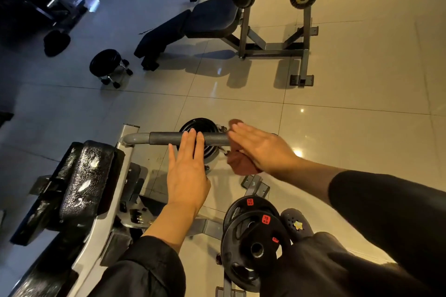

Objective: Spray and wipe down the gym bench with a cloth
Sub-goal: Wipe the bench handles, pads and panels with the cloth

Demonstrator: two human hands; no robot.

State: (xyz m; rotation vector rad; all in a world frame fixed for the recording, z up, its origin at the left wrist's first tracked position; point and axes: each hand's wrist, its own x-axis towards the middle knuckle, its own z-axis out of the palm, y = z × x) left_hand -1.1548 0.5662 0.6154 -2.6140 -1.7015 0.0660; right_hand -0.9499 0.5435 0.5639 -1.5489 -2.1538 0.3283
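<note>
- Head view looks down on the gym bench (79,176), its black pad speckled with wet droplets, lying left of both your hands.
- Weight plates (253,239) marked 10 and 15 KG stand below your right forearm.
- Grey padded handle bar (166,138) runs across under your fingertips.
- Your left hand (187,173) is flat, fingers straight, tips touching the bar, holding nothing.
- Your right hand (260,149) is flat too, pressing the cloth against the bar's right end.
- Brown cloth (239,164) bunches beneath that palm.

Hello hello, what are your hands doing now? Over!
Left hand flat, fingertips on grey bar. Right hand flat, pressing brown cloth on bar's end. Weight plates stacked nearby.
</note>
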